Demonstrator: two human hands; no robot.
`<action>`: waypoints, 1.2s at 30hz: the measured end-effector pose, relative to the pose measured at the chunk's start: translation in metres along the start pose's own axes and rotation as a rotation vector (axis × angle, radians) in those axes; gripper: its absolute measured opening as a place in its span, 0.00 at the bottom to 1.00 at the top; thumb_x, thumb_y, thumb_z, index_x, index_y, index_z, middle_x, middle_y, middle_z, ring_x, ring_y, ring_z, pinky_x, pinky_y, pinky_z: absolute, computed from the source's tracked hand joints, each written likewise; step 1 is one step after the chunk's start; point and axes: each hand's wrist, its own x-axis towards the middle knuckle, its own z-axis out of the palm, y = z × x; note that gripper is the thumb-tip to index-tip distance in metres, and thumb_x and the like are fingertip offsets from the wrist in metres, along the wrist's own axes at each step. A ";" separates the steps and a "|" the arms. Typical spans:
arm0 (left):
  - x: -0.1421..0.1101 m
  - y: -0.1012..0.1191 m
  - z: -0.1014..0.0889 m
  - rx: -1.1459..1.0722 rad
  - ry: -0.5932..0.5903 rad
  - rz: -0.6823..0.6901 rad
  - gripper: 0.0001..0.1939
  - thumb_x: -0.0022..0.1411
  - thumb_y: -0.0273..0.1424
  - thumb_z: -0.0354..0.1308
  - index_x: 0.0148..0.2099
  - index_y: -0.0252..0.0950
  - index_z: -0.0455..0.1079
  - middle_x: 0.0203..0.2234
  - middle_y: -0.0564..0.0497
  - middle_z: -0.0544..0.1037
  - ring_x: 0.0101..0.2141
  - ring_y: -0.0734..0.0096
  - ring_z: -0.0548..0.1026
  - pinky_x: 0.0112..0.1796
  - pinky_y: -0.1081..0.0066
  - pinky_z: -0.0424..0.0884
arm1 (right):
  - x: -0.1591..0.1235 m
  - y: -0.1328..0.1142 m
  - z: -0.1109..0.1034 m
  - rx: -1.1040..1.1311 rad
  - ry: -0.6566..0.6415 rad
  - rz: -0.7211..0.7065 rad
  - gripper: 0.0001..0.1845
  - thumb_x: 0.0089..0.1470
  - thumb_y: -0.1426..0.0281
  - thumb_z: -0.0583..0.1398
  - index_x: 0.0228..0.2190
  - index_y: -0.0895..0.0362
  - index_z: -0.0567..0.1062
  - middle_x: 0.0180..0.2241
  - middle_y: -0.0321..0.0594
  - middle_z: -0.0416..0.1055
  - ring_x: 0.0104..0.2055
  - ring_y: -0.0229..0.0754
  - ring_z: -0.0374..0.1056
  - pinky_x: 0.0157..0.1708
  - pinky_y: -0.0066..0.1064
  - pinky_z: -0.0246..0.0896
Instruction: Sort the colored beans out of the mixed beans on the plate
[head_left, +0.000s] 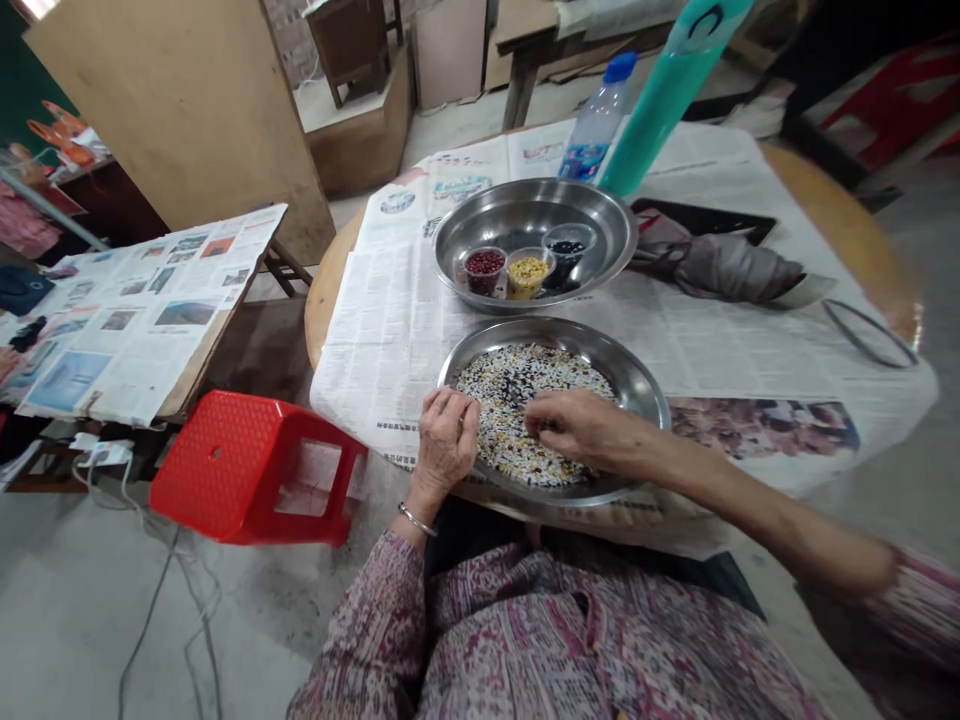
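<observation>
A steel basin [652, 385] in front of me holds a spread of mixed white, black and yellow grains or beans [525, 385]. My left hand [448, 435] is closed at the basin's left rim, its fingers curled; whatever may be inside them is hidden. Over the right part of the grains, my right hand [574, 428] has its fingers bent together in a pinch, close to the surface. What it holds, if anything, is too small to make out. Behind is a second steel basin [619, 235] with three clear cups: red beans [485, 264], yellow beans [527, 272] and black beans [568, 246].
Newspaper [390, 330] covers the round table. A blue-capped bottle [596, 120], a turquoise bottle [667, 105] and a bundled grey cloth or umbrella [720, 262] stand or lie behind and right. A red stool [225, 465] and a newspaper-covered table [142, 300] are on the left.
</observation>
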 end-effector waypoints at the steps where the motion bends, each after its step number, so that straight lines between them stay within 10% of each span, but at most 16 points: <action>1: 0.000 0.000 0.000 0.000 0.003 0.009 0.15 0.75 0.30 0.44 0.35 0.38 0.66 0.30 0.50 0.74 0.36 0.67 0.72 0.47 0.63 0.69 | -0.008 0.001 0.001 0.018 -0.007 -0.025 0.10 0.51 0.79 0.55 0.27 0.55 0.74 0.29 0.39 0.73 0.32 0.40 0.68 0.35 0.32 0.60; 9: 0.001 0.002 -0.001 -0.011 0.004 0.006 0.14 0.75 0.29 0.45 0.35 0.38 0.66 0.30 0.51 0.74 0.36 0.67 0.72 0.47 0.63 0.69 | -0.034 0.002 0.023 -0.057 0.097 -0.183 0.14 0.61 0.76 0.53 0.37 0.56 0.79 0.36 0.45 0.75 0.39 0.43 0.71 0.38 0.34 0.65; 17: 0.000 0.000 0.000 0.012 -0.015 -0.007 0.15 0.75 0.29 0.43 0.35 0.38 0.66 0.30 0.51 0.74 0.36 0.67 0.72 0.47 0.62 0.69 | 0.008 0.016 0.014 -0.291 0.456 0.093 0.14 0.62 0.65 0.55 0.41 0.54 0.79 0.44 0.48 0.75 0.48 0.52 0.68 0.46 0.43 0.66; 21: 0.001 0.001 -0.001 -0.007 -0.012 -0.008 0.15 0.76 0.30 0.43 0.35 0.38 0.66 0.30 0.50 0.75 0.37 0.67 0.72 0.48 0.62 0.69 | 0.024 0.007 0.012 -0.219 0.357 0.033 0.18 0.58 0.61 0.59 0.47 0.57 0.76 0.48 0.51 0.73 0.52 0.55 0.66 0.49 0.45 0.64; 27: 0.001 0.002 -0.001 -0.015 -0.017 -0.036 0.15 0.75 0.30 0.44 0.34 0.38 0.65 0.29 0.50 0.74 0.36 0.67 0.72 0.47 0.62 0.69 | 0.034 -0.002 0.014 -0.116 0.135 -0.017 0.08 0.52 0.77 0.55 0.30 0.55 0.73 0.33 0.42 0.71 0.35 0.41 0.66 0.37 0.32 0.59; 36: 0.001 0.002 -0.001 -0.036 -0.023 -0.042 0.15 0.75 0.30 0.44 0.35 0.38 0.66 0.30 0.50 0.75 0.36 0.67 0.73 0.48 0.62 0.69 | -0.022 0.001 0.001 0.017 0.032 -0.092 0.09 0.54 0.78 0.56 0.29 0.54 0.75 0.30 0.39 0.74 0.33 0.41 0.69 0.35 0.32 0.60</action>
